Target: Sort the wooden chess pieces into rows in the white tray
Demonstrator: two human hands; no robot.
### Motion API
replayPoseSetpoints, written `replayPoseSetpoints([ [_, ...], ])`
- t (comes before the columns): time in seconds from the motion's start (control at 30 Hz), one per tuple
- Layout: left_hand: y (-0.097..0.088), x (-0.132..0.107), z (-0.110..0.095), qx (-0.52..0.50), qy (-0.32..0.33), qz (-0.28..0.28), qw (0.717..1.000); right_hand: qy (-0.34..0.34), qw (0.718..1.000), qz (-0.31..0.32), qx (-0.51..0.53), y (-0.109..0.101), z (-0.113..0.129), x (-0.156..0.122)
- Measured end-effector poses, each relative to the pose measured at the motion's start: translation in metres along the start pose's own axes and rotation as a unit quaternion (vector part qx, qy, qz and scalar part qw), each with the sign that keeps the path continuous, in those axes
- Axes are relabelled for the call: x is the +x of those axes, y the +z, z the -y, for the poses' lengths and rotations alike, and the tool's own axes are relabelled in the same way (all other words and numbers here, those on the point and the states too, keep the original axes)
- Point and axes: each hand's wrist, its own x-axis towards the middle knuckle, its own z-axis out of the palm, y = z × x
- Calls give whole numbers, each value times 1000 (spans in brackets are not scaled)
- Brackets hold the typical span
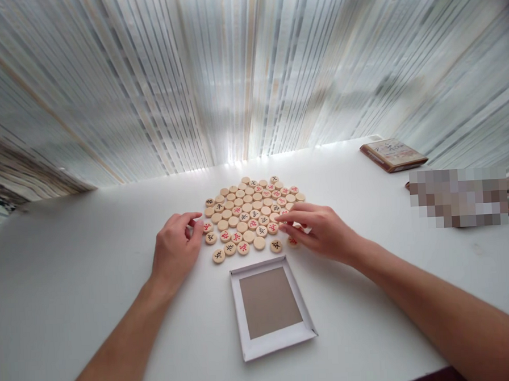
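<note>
Round wooden Chinese chess pieces [247, 207] lie flat in a close cluster on the white table, some blank side up, others showing red or black characters. My left hand [178, 240] is at the cluster's left edge, beside a red-marked piece [207, 227]. Its index finger and thumb are apart, the other fingers curled, with nothing seen between them. Over the right side of the cluster, my right hand [318, 230] has its fingers stretched out and its thumb below them. The fingertips are close to a red-marked piece [272, 228], and the hand hides some pieces.
A shallow white box tray [273, 344] with a brown-grey bottom lies in front of the pieces. At the back right is a flat printed box [393, 153]. A pixelated area [459, 197] covers something at the right. A striped curtain [231, 72] hangs behind the table [92, 267].
</note>
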Motion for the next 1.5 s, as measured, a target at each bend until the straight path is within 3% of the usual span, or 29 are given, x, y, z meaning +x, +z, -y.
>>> replayPoseSetpoints([
  [0.1,-3,-2,-2,-10,-1,-9,1000,28,999,5,-22,-5,-5,9],
  [0.2,-7,-2,-12,-19,13,-2,1000,37,996,67,-46,-8,-5,24],
  [0.4,0,24,-55,-38,118,131,984,53,975,171,-129,-13,8,52],
  [0.6,23,58,-89,12,186,192,964,45,951,222,-211,-16,20,57],
  [0.8,24,60,-91,67,189,227,953,33,941,260,-213,-19,23,53],
  [1.03,19,61,-98,106,146,247,952,76,948,271,-151,-24,23,58],
  [1.33,15,59,-102,116,137,252,951,104,957,262,-72,-31,18,59],
  [1.5,17,59,-103,115,152,249,950,119,966,222,-67,-30,17,59],
])
